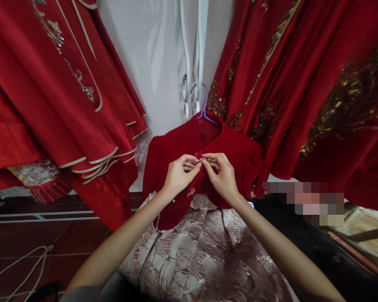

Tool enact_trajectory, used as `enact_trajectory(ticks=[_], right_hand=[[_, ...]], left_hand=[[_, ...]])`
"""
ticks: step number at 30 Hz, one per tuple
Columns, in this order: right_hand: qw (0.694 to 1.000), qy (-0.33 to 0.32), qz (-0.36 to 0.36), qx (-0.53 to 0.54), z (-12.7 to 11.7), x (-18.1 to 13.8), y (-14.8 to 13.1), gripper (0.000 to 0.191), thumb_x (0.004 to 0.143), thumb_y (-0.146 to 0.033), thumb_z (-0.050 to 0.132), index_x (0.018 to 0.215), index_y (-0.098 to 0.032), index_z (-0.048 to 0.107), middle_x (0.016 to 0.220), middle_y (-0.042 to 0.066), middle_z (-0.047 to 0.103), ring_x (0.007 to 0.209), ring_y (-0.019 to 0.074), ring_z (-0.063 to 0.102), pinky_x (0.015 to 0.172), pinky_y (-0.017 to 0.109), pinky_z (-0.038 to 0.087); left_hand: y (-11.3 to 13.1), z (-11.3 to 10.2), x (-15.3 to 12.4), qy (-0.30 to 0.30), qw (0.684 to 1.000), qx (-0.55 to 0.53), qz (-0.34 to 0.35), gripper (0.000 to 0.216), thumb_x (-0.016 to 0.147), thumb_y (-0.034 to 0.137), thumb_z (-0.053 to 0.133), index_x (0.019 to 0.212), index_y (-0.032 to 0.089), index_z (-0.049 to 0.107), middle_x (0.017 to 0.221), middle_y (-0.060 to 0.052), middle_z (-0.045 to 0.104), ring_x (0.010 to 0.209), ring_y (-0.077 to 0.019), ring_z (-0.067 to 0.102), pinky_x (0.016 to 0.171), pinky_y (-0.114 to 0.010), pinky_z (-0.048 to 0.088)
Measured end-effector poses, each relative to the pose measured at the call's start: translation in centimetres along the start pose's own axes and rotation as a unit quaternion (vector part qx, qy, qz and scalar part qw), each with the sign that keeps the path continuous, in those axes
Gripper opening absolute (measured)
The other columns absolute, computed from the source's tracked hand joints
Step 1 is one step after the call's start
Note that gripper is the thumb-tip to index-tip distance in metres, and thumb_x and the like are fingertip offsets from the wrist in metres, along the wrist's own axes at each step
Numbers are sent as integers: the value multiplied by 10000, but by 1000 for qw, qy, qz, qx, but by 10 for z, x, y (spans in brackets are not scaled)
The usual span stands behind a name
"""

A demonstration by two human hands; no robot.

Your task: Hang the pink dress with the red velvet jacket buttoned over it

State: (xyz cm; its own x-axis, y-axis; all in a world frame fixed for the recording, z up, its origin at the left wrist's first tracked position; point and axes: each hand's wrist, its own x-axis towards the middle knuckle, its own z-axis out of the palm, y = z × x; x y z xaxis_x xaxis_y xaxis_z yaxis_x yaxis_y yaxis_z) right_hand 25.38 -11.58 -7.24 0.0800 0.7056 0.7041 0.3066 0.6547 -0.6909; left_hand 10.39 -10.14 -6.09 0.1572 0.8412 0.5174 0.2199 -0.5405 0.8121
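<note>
Pinching with left hand [180,175] and right hand [223,175] small glinting red ornament [200,159] at front of velvety, V-necked deep-red jacket [170,151], hung on purple hanger [203,111] over shiny floral brocade garment [184,247].

White rear wall [157,63] bore soft shadows, scrolled white frame [200,46] stood upright, dark red tiled floor [72,241] lay below
</note>
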Motion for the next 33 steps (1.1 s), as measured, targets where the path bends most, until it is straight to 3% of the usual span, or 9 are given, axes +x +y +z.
enact_trajectory(ticks=[6,13,20,25,30,33], right_hand=[[998,-16,34,45,-2,5,3,212,841,-344,635,1004,-209,644,1007,57,564,889,154,623,822,317,559],[996,-8,66,63,-5,8,7,260,790,-380,687,973,-196,675,1057,68,559,856,150,644,805,325,586],[998,15,52,36,-9,6,-3,279,803,-362,671,1045,-229,712,1059,68,599,891,165,634,822,358,601],[997,-21,51,60,-10,8,-4,297,813,-349,656,1085,-239,700,1084,64,566,975,183,624,872,379,589],[998,-45,33,39,-9,5,4,334,870,-345,571,1190,-259,609,1182,77,520,1048,189,586,927,397,544],[999,-37,13,20,-4,-9,8,489,912,-312,480,1390,-299,378,1401,84,390,1277,207,435,1084,456,395]], left_hand=[[8,-3,6,-44,996,77,29,123,799,227,615,897,164,652,841,-46,723,735,-148,692,683,-259,578],[11,-4,7,-56,982,158,82,116,817,192,567,890,181,657,835,-40,728,728,-162,697,701,-285,578],[15,-3,10,-54,967,208,135,106,840,194,538,865,183,641,808,-33,717,696,-150,681,680,-272,556],[17,-3,15,-75,959,226,156,104,846,195,521,821,179,621,799,-37,681,703,-145,645,673,-261,530],[13,6,10,-71,976,153,135,101,871,231,503,889,190,594,872,-40,638,764,-140,623,719,-258,524],[6,16,0,-61,993,55,91,198,888,212,463,1041,196,587,1046,-69,626,923,-157,628,839,-291,519]])
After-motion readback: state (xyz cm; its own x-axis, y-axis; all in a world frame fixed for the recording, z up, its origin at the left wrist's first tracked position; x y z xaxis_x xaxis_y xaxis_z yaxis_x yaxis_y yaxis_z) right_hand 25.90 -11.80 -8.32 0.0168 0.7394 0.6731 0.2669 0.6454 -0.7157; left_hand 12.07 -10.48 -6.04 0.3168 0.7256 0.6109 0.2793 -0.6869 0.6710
